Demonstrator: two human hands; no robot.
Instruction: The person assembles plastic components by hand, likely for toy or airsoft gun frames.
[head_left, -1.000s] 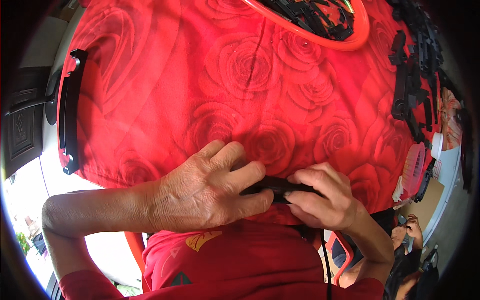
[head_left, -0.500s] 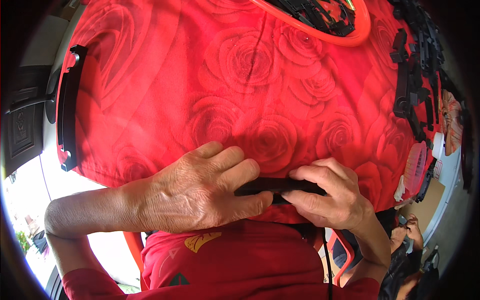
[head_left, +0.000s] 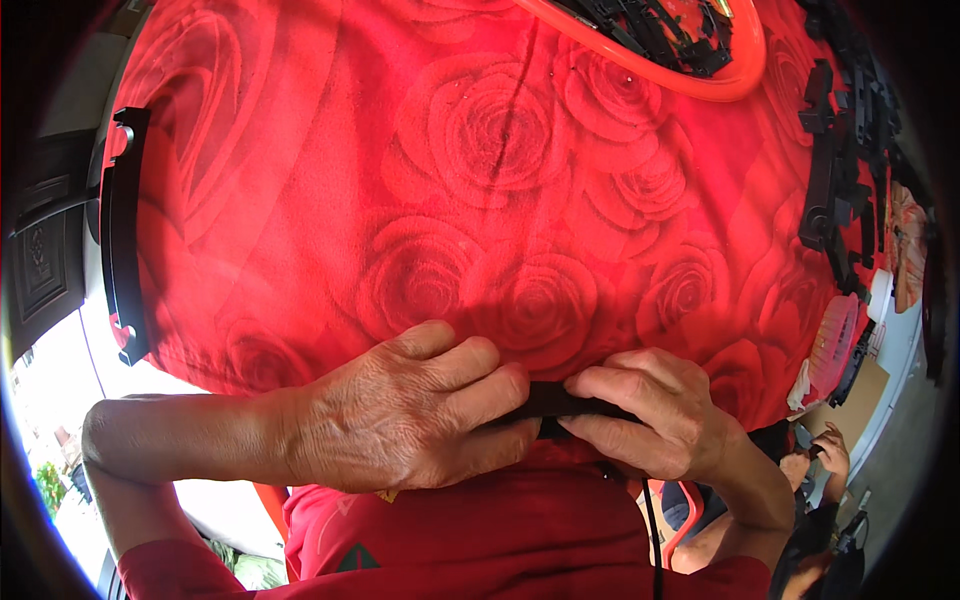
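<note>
A long black plastic piece (head_left: 556,398) lies crosswise between my two hands at the near edge of the red rose-patterned tablecloth (head_left: 480,160). My left hand (head_left: 425,405) is closed round its left part, the fingers bent over the top. Thumb and fingers of my right hand (head_left: 650,412) pinch its right part. Only the middle of the piece shows, since both hands cover its ends. On the far left edge of the table lies another long black plastic strip (head_left: 125,235) with notched ends.
A red-rimmed basket (head_left: 735,85) holding black plastic parts stands at the far right. Many similar black parts (head_left: 822,190) are heaped along the right edge, near a pink mesh basket (head_left: 832,345). Another person's hands (head_left: 830,450) show at the lower right.
The view has tilted slightly, so the table things sit lower. Both hands still grip the black piece, and my left thumb has drawn in closer to the fingers.
</note>
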